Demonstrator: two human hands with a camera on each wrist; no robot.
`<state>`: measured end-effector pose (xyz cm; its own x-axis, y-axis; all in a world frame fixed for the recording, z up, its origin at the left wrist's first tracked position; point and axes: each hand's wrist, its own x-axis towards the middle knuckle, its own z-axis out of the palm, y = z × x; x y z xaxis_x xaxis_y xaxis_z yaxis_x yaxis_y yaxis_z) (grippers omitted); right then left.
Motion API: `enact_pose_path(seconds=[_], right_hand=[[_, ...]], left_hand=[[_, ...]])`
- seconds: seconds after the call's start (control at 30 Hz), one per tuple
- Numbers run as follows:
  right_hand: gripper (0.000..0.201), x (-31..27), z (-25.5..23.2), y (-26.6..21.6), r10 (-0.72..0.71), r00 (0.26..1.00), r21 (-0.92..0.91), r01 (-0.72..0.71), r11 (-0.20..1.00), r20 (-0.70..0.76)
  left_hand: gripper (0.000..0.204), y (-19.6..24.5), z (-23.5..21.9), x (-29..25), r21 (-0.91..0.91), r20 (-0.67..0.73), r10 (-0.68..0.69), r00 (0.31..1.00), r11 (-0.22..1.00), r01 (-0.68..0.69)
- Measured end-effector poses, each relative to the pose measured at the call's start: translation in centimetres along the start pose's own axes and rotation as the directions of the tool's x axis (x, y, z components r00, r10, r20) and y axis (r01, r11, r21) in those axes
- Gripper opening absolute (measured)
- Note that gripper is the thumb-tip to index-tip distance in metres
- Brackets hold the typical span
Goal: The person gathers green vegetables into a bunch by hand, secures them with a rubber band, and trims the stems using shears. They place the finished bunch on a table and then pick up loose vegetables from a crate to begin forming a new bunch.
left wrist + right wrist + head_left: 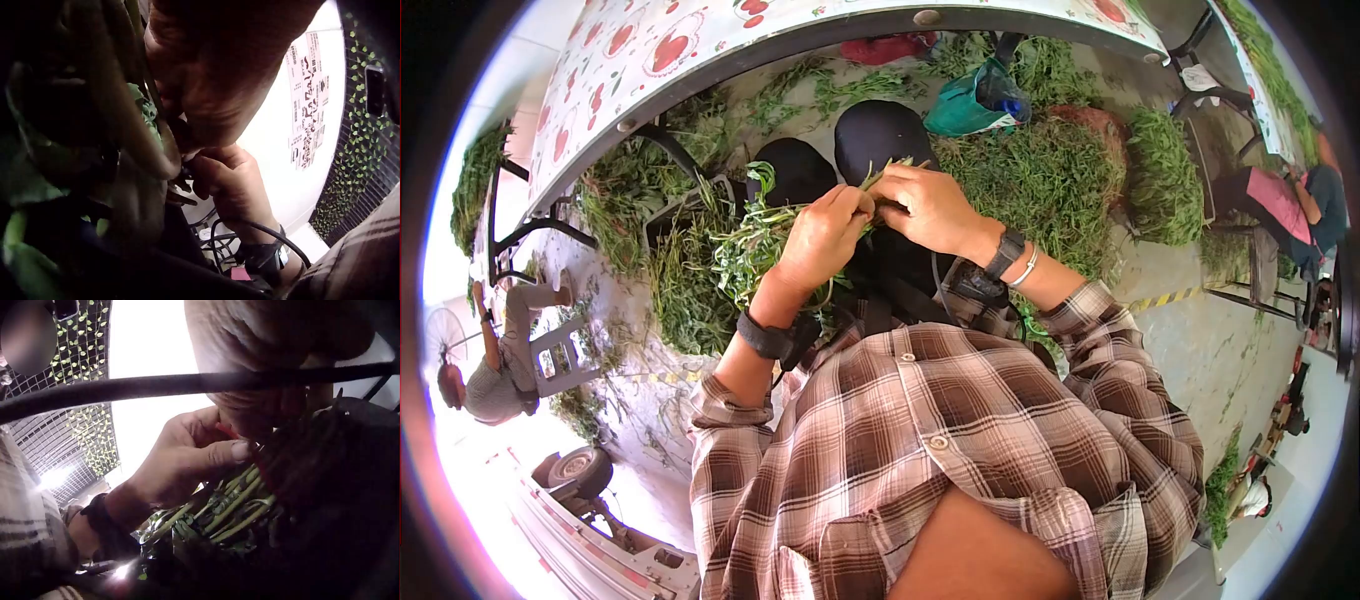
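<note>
A bunch of green leafy stems (752, 245) lies across the person's lap, its leaves toward the left and its stem ends toward the right. The left hand (825, 235) grips the bunch near the stem ends, thumb pressed along the stems (240, 503) in the right wrist view. Close against it, the right hand (935, 210) has curled fingers at the stem ends. A thin red strip (226, 430) runs by the left thumb, between the two hands. In the left wrist view the right hand (234, 187) appears beyond the dark stems; its fingertips are partly hidden.
Heaps of cut greens (1040, 195) cover the floor on both sides. A green bag (972, 100) stands beyond the knees, under a table with a patterned cloth (625, 75). Other people sit at the left (505, 365) and right (1315, 200). A cable (275, 231) hangs by the right wrist.
</note>
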<state>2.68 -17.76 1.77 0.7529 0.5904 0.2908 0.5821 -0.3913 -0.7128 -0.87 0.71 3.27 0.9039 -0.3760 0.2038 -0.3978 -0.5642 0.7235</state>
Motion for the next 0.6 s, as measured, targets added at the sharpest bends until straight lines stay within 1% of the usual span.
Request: enact_pose_path(seconds=[0.1,0.23,0.3,0.37,0.4,0.47,0.5,0.57,0.6], right_hand=[[0.009,0.07,0.24,0.1,-0.014,0.999,0.019,0.015,1.0,-0.046],[0.007,0.32,0.43,-0.04,-0.009,0.998,0.027,0.01,1.0,-0.059],[0.006,0.29,0.48,-0.08,0.008,0.998,0.077,-0.003,0.997,-0.065],[0.006,0.38,0.5,-0.18,0.008,0.997,0.072,-0.002,0.997,-0.076],[0.005,0.39,0.49,-0.25,0.006,0.996,0.068,0.0,0.998,-0.085],[0.005,0.36,0.48,-0.4,0.013,0.996,0.066,-0.007,0.998,-0.088],[0.005,0.35,0.48,-0.47,0.02,0.996,0.064,-0.014,0.998,-0.09],[0.006,0.24,0.51,-0.66,0.019,0.997,0.077,-0.013,0.997,-0.08],[0.007,0.12,0.52,-0.7,0.02,0.997,0.091,-0.013,0.996,-0.07]], left_hand=[[0.009,-0.01,-0.02,-0.04,-0.003,0.005,0.016,1.0,1.0,-0.016],[0.01,-0.05,-0.17,-0.22,-0.015,0.019,-0.017,1.0,1.0,0.017],[0.011,-0.15,-0.09,-0.25,-0.011,0.025,-0.019,0.999,1.0,0.02],[0.009,-0.11,-0.03,-0.26,-0.058,-0.018,-0.058,0.998,0.997,0.057],[0.009,-0.07,-0.04,-0.28,-0.057,-0.017,-0.057,0.998,0.997,0.056],[0.009,-0.01,-0.11,-0.37,-0.129,-0.005,-0.202,0.979,0.971,0.2],[0.009,0.13,-0.29,-0.3,-0.128,-0.005,-0.203,0.979,0.971,0.201],[0.008,0.56,-0.74,-0.12,-0.163,0.038,-0.319,0.947,0.933,0.32],[0.008,0.23,-0.62,-0.17,-0.164,0.039,-0.32,0.947,0.933,0.322]])
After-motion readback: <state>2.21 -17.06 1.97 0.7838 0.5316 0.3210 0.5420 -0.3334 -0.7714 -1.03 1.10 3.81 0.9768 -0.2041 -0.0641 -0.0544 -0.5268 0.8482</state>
